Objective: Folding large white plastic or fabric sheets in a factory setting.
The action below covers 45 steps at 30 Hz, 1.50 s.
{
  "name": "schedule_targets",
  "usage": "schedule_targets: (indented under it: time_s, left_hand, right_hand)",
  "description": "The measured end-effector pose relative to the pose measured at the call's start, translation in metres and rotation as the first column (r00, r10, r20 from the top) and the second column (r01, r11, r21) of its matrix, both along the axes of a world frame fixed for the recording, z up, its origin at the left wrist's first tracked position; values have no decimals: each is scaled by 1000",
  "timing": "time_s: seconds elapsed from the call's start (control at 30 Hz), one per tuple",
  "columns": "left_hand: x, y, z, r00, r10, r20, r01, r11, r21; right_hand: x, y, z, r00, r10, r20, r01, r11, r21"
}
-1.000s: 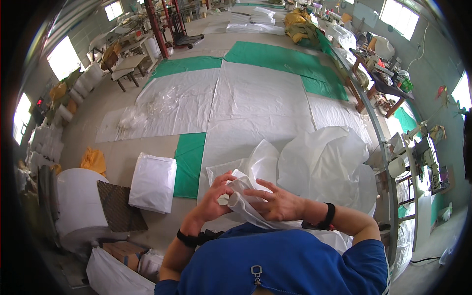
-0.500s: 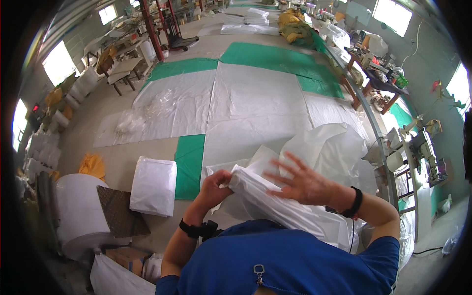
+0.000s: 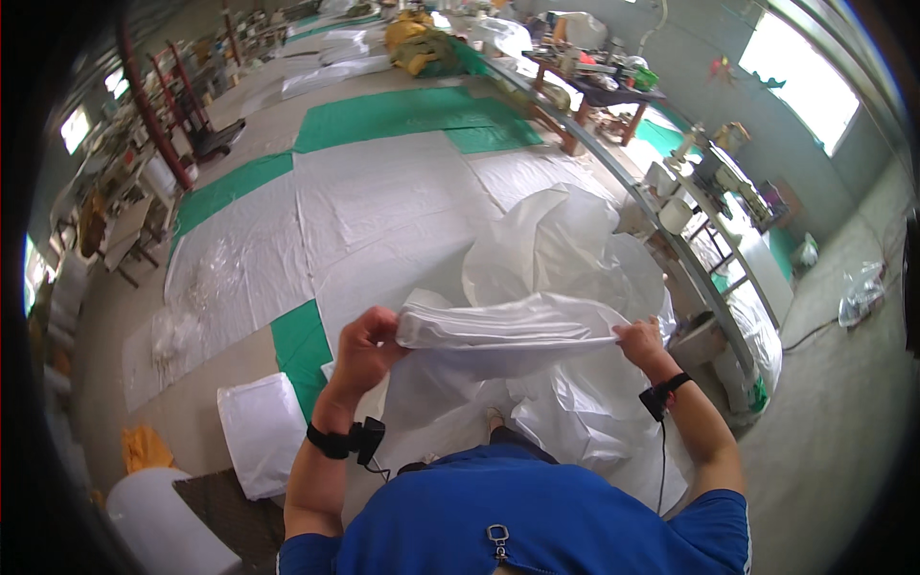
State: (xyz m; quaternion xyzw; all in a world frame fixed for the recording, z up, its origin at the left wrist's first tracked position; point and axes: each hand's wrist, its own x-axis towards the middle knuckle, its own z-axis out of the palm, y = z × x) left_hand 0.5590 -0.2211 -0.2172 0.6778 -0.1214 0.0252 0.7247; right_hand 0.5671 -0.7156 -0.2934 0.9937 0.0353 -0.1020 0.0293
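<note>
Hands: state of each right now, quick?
Left hand: closed, holding the left end of the gathered white sheet.
Right hand: closed, holding the sheet's right end.

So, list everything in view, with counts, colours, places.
gathered sheeting: one bunch, white, centre
loose sheeting: count unclear, whitish, beyond it
floor sheets: several, white and green, ahead
folded bundle: one, white, left floor
crumpled cloth: one, yellow, lower left
roll: one, white, lower left
table: one, dark top, upper right
other clutter: uncountable, mixed, both sides
shirt: one, blue, bottom
left hand: one, bare, sheeting's left end
right hand: one, bare, sheeting's right end
</note>
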Motion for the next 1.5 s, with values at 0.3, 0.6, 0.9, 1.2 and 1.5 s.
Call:
schedule_targets:
  time_s: [0.3,0.6,0.9,1.2,1.5]
  left_hand:
    - [-24,-108,-7,999,13,50,-24,971,237]
    - [-49,-146,-15,982,-188,-1,181,943,280]
    - [-64,-69,-182,996,-64,-70,94,646,758]
    - [-41,-12,-260,948,-312,-68,224,500,837]
    - [54,-76,-92,365,-864,-346,931,345,120]
  right_hand:
    - [-26,90,137,883,235,407,-368,885,286]
    - [-42,137,95,907,135,399,-398,587,705]
    - [-89,70,199,633,-62,771,-527,695,489]
    - [-144,45,260,114,-318,941,-313,888,338]
    - [-116,74,276,191,-140,971,-361,910,202]
